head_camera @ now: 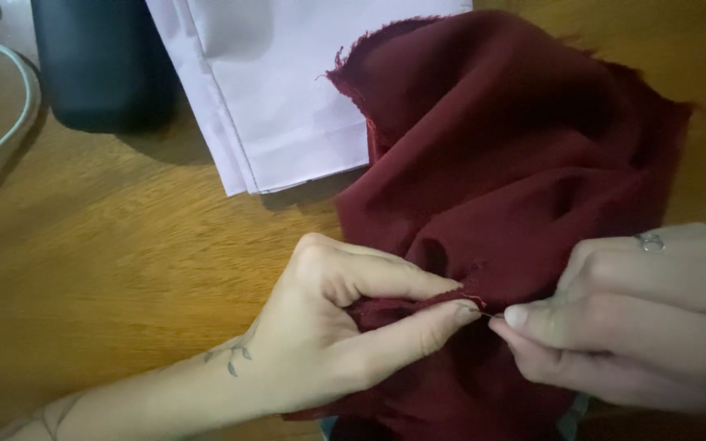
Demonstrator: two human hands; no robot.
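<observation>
Both hands (left (328,327), right (639,318)) pinch maroon cloth (500,155), needle (492,314) between.

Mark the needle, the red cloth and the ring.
needle (493,314): head view, the thin bare bit between the two hands' fingertips.
red cloth (500,147): head view, the flat upper part, above the folds.
ring (650,242): head view, the band on a right-hand finger.

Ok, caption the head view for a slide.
Left hand pinches dark red fabric while right hand works a needle.
</observation>
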